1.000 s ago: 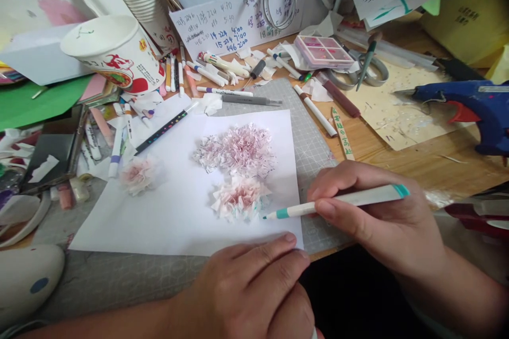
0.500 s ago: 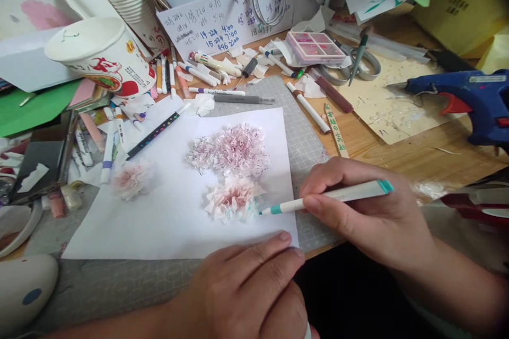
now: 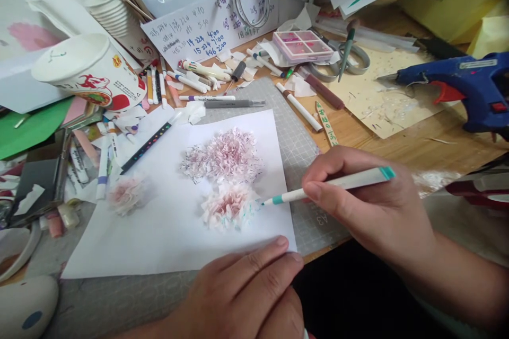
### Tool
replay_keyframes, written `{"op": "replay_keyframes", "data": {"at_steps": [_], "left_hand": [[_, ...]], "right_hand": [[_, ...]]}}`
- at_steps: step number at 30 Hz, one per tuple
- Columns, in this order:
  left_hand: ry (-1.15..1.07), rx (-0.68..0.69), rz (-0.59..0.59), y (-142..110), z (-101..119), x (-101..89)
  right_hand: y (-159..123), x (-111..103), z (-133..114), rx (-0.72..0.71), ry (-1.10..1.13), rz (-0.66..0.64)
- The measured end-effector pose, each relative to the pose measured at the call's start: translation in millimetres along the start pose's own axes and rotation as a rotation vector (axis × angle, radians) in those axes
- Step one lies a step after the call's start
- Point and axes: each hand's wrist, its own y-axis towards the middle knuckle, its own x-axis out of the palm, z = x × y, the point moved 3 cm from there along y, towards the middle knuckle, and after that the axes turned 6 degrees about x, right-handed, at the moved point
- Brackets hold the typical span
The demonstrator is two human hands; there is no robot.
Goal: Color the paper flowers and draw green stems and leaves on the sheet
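Note:
My right hand (image 3: 368, 206) grips a white marker with teal ends (image 3: 330, 185); its tip touches the right edge of the nearest pink paper flower (image 3: 227, 205). My left hand (image 3: 246, 288) lies with fingers stretched flat, pressing on the near edge of the white sheet (image 3: 159, 233). A larger shredded pink flower (image 3: 226, 156) sits just behind the near one. A smaller pale pink flower (image 3: 128, 194) rests at the sheet's left side. The sheet lies on a grey cutting mat (image 3: 302, 143).
A blue glue gun (image 3: 465, 87) lies at the right. A tipped paper cup (image 3: 85, 71), stacked cups, several markers and a pink palette box (image 3: 305, 45) crowd the back. Paper scraps and pens fill the left. A white rounded object (image 3: 24, 310) sits at bottom left.
The view has shifted, so everything sits lower and leftward in the picture. The marker tip has stayed at the near flower's right edge, moving slightly. My left hand stays on the sheet.

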Motion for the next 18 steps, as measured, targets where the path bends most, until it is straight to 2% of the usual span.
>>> {"op": "replay_keyframes", "data": {"at_steps": [8,15,18], "left_hand": [[0.038,0.043,-0.034,-0.2,-0.7,-0.1],[-0.046,-0.031,0.022,3.5,-1.8,-6.3],[-0.019,-0.018,0.015,2.1,-1.0,-5.1]], "right_hand": [[-0.1,3.8,0.3,0.027,-0.028,-0.029],[2.2,3.0,-2.2,0.034,-0.049,-0.022],[2.3,3.3,-2.6,0.042,-0.048,-0.034]]}}
